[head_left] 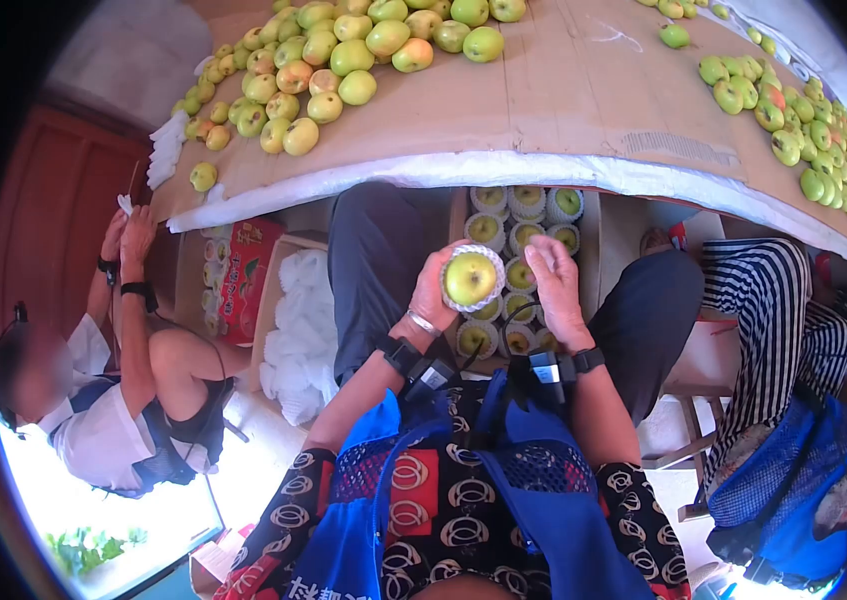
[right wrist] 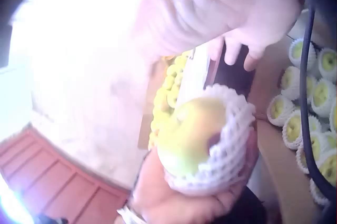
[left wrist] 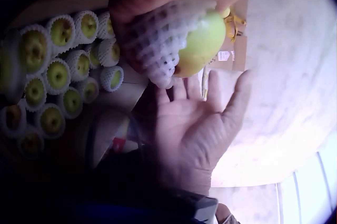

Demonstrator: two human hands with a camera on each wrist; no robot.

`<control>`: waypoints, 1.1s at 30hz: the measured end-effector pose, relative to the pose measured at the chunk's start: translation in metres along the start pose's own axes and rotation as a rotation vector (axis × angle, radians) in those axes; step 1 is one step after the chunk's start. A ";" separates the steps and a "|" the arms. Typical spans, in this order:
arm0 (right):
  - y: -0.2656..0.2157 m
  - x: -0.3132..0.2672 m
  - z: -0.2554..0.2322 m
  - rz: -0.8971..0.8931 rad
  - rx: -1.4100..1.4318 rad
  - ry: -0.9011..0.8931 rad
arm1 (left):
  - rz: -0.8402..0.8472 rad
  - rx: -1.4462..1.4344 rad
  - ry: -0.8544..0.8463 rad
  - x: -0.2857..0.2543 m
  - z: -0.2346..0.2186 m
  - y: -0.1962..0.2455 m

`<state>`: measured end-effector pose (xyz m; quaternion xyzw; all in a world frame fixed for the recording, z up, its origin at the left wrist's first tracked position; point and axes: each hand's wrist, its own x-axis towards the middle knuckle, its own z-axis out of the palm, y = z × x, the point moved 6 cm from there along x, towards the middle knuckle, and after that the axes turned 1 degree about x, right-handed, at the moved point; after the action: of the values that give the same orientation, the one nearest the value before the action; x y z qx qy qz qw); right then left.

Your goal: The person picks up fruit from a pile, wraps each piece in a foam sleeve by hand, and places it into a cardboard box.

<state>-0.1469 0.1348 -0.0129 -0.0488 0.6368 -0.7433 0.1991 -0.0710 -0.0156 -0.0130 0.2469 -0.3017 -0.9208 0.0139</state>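
My left hand point(head_left: 430, 292) grips a green apple point(head_left: 470, 278) that sits in a white foam net sleeve point(right wrist: 231, 150). The sleeve wraps the lower part of the fruit, and its top is bare. Just to the right, my right hand point(head_left: 558, 292) is held apart from the apple with its fingers loosely extended and nothing in them. Its palm faces the apple in the left wrist view. Below both hands stands a cardboard box point(head_left: 591, 225) holding rows of apples in foam sleeves point(left wrist: 57, 74).
Loose green apples point(head_left: 343, 55) are heaped on a cardboard-covered table point(head_left: 553, 110), with another heap at its right. A box of white foam sleeves point(head_left: 301, 325) stands left of my legs. One person point(head_left: 123, 400) sits at the left; striped trousers point(head_left: 758, 300) show at the right.
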 end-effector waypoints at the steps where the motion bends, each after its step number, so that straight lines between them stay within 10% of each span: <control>1: 0.005 -0.006 0.001 0.164 0.100 -0.066 | -0.021 -0.038 -0.043 -0.001 0.002 0.001; 8: -0.005 -0.029 0.037 0.231 0.091 -0.387 | -0.007 -0.132 -0.046 0.001 0.001 -0.003; 33: 0.006 -0.015 0.025 0.129 0.295 -0.282 | -0.053 0.216 -0.056 0.008 -0.002 -0.021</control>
<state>-0.1236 0.1159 -0.0112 -0.0816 0.4886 -0.8001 0.3383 -0.0743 -0.0008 -0.0299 0.2292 -0.3927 -0.8895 -0.0455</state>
